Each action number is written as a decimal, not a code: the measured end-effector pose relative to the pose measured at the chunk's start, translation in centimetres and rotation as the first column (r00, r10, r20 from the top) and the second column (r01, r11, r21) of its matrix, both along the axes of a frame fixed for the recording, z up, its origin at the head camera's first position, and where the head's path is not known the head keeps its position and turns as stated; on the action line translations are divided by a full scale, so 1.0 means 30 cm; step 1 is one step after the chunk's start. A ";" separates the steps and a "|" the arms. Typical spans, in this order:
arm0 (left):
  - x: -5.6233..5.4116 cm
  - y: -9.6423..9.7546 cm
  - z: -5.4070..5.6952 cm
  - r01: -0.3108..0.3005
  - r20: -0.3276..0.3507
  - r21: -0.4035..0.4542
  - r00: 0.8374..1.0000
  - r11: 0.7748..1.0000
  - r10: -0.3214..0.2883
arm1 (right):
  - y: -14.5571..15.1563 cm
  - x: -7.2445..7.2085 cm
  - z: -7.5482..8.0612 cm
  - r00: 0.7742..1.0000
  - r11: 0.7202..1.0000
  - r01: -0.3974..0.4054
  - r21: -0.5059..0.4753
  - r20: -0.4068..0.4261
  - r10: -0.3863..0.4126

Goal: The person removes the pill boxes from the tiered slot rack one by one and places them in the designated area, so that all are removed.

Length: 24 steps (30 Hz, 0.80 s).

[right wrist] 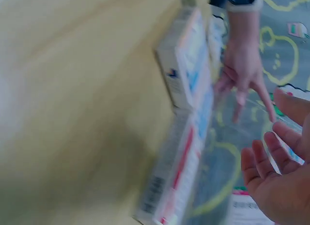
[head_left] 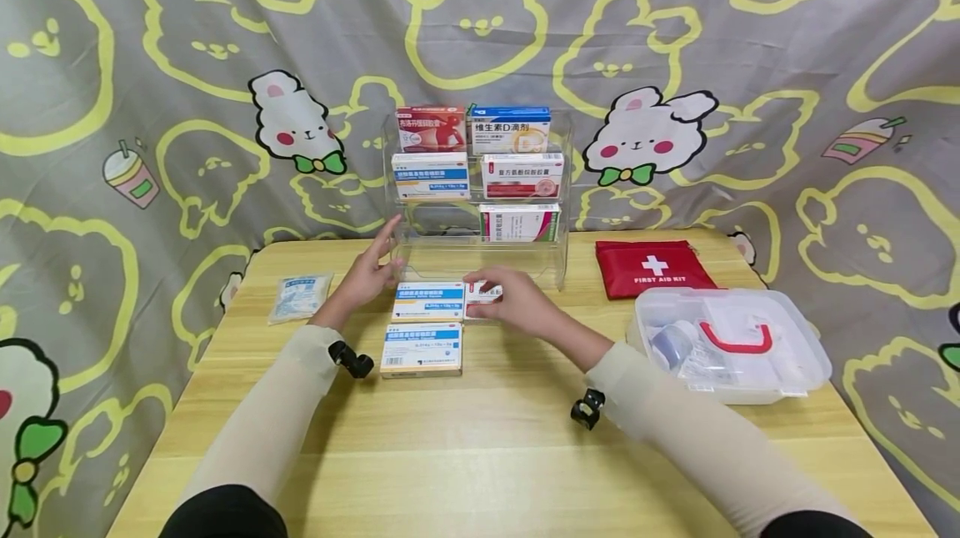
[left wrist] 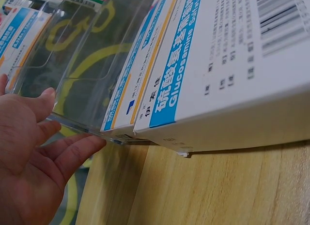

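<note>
My left hand (head_left: 363, 278) is at the left side of a clear stepped display rack (head_left: 483, 261), fingers spread. In the left wrist view the left hand (left wrist: 31, 159) holds nothing, its fingertips close to the rack's edge. My right hand (head_left: 517, 303) hovers at a white and red medicine box (head_left: 480, 310), partly hiding it. The right wrist view shows the right hand (right wrist: 281, 179) with bent, separated fingers and nothing in them. Left of that box lies a blue and white glucosamine box (head_left: 429, 302). Another glucosamine box (head_left: 422, 349) lies nearer me.
The rack holds a red box (head_left: 431, 129), a vitamin D box (head_left: 510, 131) and several others on its tiers. A white packet (head_left: 300, 298) lies at the left. At the right are a red first aid pouch (head_left: 652, 269) and a clear lidded case (head_left: 731, 371).
</note>
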State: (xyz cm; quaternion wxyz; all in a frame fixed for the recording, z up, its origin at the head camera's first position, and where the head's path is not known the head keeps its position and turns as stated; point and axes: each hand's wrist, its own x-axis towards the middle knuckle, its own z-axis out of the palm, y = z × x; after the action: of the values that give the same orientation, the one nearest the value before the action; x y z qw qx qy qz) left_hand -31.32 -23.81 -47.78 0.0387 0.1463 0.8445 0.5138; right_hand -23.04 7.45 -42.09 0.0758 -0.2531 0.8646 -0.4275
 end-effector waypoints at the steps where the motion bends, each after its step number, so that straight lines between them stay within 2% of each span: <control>1: 0.000 -0.001 0.001 -0.001 0.000 -0.005 1.000 1.000 0.001 | 0.009 -0.009 0.022 1.000 1.000 0.011 0.007 -0.002 -0.011; 7: 0.005 -0.007 0.005 0.006 0.001 -0.005 1.000 1.000 -0.006 | 0.073 -0.084 0.132 0.997 0.997 0.072 0.026 0.003 -0.072; 13: 0.007 -0.007 0.006 0.013 0.002 0.006 1.000 1.000 -0.013 | 0.136 -0.174 0.203 0.992 0.992 0.123 0.039 -0.008 -0.122; 18: 0.009 -0.001 0.009 0.008 0.005 0.010 1.000 1.000 -0.009 | 0.173 -0.235 0.225 0.985 0.984 0.166 0.066 -0.047 -0.163; 24: 0.007 0.000 0.005 -0.002 0.014 0.015 1.000 1.000 0.002 | 0.200 -0.286 0.216 0.977 0.974 0.210 0.088 -0.045 -0.207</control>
State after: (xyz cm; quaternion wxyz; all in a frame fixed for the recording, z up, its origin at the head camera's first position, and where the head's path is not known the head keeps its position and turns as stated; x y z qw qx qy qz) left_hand -31.11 -23.82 -47.63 0.0428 0.1421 0.8406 0.5210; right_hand -31.63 13.46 -35.62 0.0266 -0.1648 0.9063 -0.3883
